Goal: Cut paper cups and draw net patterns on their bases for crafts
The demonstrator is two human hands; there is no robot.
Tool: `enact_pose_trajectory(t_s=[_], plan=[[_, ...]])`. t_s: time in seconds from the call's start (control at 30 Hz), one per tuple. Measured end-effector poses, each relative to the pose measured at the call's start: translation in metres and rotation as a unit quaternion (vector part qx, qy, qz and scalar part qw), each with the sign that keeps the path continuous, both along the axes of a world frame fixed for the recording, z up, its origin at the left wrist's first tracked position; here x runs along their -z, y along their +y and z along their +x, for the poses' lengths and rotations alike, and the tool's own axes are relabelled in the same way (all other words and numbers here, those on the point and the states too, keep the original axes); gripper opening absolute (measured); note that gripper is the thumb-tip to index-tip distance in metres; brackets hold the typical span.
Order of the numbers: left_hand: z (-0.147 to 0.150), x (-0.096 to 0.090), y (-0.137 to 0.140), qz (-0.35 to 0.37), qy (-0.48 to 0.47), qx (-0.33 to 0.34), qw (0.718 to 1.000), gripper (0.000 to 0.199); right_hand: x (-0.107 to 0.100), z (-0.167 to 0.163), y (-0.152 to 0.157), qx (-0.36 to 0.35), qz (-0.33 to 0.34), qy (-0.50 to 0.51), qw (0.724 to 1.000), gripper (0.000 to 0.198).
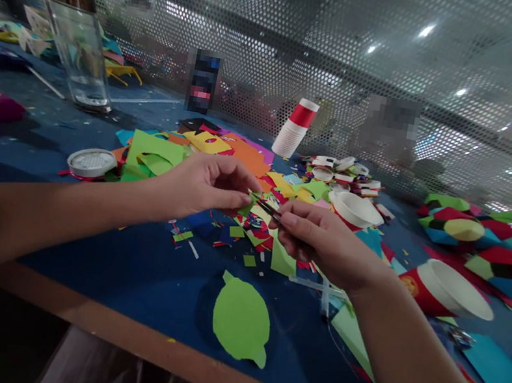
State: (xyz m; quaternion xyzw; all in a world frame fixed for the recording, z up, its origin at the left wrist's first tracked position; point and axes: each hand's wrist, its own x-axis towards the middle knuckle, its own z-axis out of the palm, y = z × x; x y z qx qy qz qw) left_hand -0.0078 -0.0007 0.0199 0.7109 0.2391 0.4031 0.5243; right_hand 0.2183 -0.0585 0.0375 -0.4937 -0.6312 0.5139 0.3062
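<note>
Head cam, starting near the edge of the blue tabletop (123, 267): there's a flat, lime-green, lemon-shaped paper cut-out (242, 319) lying there, so that's my landmark. Just beyond it is a messy scatter of multicoloured paper scraps (237, 232). Over those scraps, past the far end of the cut-out, the left hand (200, 187) pinches a small green paper piece (249, 206) between thumb and fingertips, mostly hidden. The right hand (313, 231) is wrapped around slim, dark-bladed metal scissors (269, 208), or something very like them, tips right by that paper. Can't tell if the blades are apart.

Paper like that should be super light, bendy and easy to crease, so I'd pinch an edge clear of the blades. Scissors look stiff; hold the handles.

Beyond and right of the cut-out sits a red paper cup with a white inside (439, 276); way past it, a perforated metal screen (284, 31).
</note>
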Motion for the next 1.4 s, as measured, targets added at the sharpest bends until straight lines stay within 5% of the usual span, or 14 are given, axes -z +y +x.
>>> enact_pose_trajectory(t_s=[0.47,0.73,1.4], plan=[[-0.0032,-0.0001,0.0023,-0.042,0.026,-0.057,0.997,0.03,0.0025,-0.0028,0.0026,0.013,-0.016,0.014,1.0,0.051],[0.0005,0.0004,0.0041,-0.098,0.001,-0.052,0.994,0.031,0.0036,0.0008,0.005,0.014,-0.021,0.021,0.999,0.053],[-0.0033,-0.0001,0.0067,-0.104,-0.004,-0.034,0.994,0.035,0.0018,-0.0046,0.0036,0.044,-0.039,0.028,0.998,0.051]])
